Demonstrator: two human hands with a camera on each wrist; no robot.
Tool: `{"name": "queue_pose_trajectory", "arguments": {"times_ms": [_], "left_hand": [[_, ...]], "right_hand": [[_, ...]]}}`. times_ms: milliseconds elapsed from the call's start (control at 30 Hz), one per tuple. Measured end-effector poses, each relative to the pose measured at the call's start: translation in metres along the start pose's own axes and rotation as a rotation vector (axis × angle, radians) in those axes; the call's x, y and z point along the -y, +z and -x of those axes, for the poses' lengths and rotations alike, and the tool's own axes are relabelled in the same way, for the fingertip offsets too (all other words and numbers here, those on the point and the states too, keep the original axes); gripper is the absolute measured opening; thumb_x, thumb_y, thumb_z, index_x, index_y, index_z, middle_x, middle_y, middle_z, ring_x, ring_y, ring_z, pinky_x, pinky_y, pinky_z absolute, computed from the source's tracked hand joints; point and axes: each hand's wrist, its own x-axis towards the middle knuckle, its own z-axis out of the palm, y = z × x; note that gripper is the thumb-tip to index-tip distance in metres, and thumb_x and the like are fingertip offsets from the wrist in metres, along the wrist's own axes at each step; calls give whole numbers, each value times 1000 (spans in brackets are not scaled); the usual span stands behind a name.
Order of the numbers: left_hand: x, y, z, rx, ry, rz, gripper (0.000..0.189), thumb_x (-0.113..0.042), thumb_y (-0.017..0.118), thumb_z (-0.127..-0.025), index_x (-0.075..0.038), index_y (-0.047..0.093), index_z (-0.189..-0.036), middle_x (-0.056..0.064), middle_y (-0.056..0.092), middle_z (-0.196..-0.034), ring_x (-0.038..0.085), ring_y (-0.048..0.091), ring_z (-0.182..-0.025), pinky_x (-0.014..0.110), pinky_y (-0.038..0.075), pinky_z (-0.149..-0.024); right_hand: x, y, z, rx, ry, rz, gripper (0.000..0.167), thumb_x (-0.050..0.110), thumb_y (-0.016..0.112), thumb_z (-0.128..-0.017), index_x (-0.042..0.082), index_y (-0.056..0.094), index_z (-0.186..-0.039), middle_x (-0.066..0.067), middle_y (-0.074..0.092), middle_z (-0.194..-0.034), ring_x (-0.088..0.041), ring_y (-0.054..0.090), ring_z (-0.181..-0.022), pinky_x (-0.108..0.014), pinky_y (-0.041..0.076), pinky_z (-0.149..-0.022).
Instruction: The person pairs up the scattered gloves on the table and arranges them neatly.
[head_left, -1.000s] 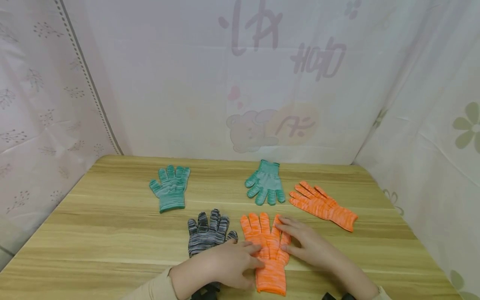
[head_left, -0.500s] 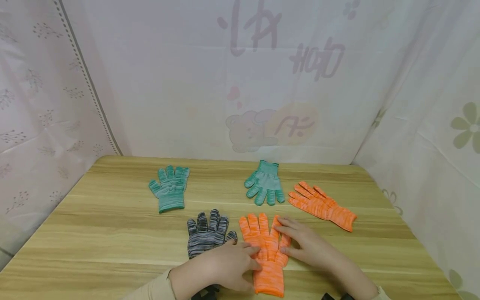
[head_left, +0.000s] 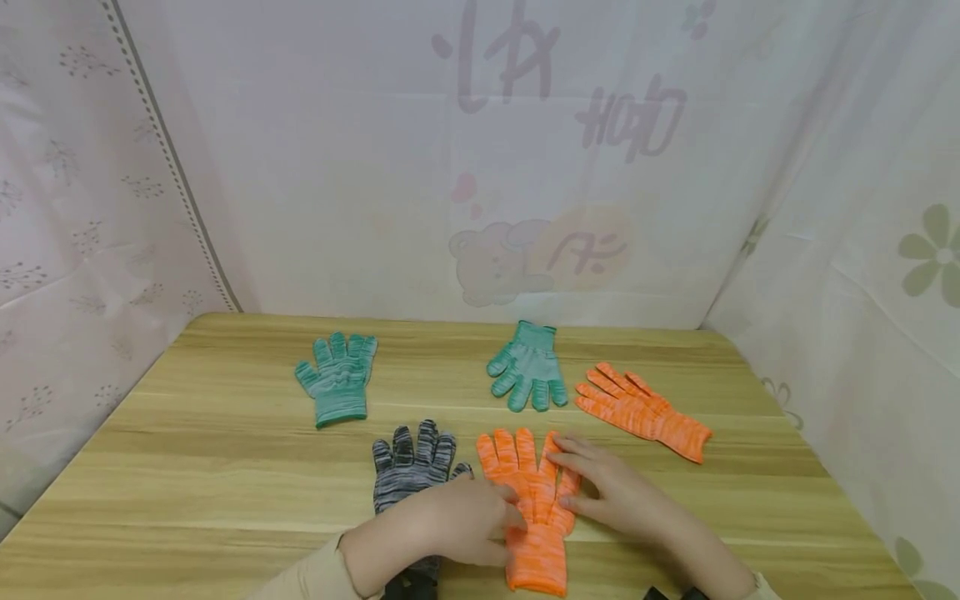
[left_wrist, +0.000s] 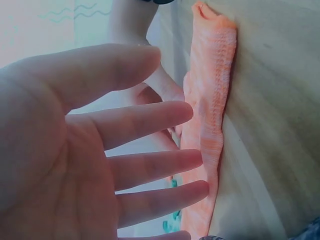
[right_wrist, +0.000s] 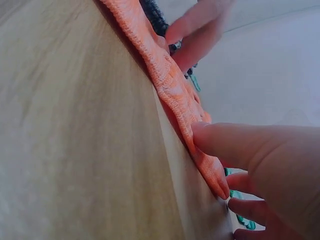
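Observation:
An orange knit glove (head_left: 536, 500) lies flat at the front middle of the table, fingers pointing away and cuff toward me. My left hand (head_left: 468, 521) is over its left edge; in the left wrist view its fingers (left_wrist: 160, 165) are straight and spread, with tips right at the glove's side. On the other side, my right hand (head_left: 615, 483) rests along the glove's right edge with relaxed fingers, and its thumb (right_wrist: 220, 137) touches the fabric. Beside my left hand is a black-and-grey glove (head_left: 412, 467), its lower part hidden under the wrist and forearm.
Two green gloves lie farther back, one green glove (head_left: 341, 383) at the left and another green glove (head_left: 532, 367) near the back middle. A second orange glove (head_left: 641, 408) lies slanted at the right. Printed curtains (head_left: 337, 167) enclose the wooden table (head_left: 187, 467).
The orange glove's cuff has shifted slightly left. My left fingers, spread on the glove before, have lifted and drawn together a little. My right hand has stayed in place.

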Motion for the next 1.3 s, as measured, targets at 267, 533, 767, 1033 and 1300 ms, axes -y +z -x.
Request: {"name": "queue_pose_trajectory", "arguments": {"times_ms": [267,533,767,1033,1300], "left_hand": [[2,-8,-9,7,-11,135,36,-32,63,-92,-17,64,-124,-8,62,-119,5,59,-102,25,49,-81],[3,-11,-21,-44,-58,240,39,-33,61,-94,-14,62,-128,-8,61,-122,6,56,-109,25,48,-85],[1,-17,-33,-128,-50,300,34,-30,58,-96,-11,65,-123,-4,65,-114,6,61,-97,23,50,-77],[2,-20,-52,-253,-76,469,30,-23,59,-96,-5,67,-119,-6,66,-92,-1,58,-75,18,48,-64],[1,-18,-73,-407,-162,746,29,-19,61,-93,-4,67,-118,-6,64,-88,4,57,-74,22,48,-61]], "right_hand": [[-4,-4,0,-55,12,-52,50,38,63,-92,11,56,-134,-15,42,-145,-40,38,-131,-60,34,-99],[-6,-14,0,-119,83,-93,49,32,64,-93,9,55,-135,-15,46,-142,-38,40,-129,-61,34,-99],[-6,-27,1,-193,121,-126,43,24,67,-92,7,58,-131,-15,50,-137,-38,46,-125,-59,39,-95],[-10,-44,5,-294,196,-70,39,24,66,-92,9,59,-128,-12,56,-131,-39,50,-119,-61,42,-89],[-23,-57,8,-383,235,-108,38,28,61,-96,5,59,-126,-24,51,-133,-48,42,-123,-63,42,-88]]}}
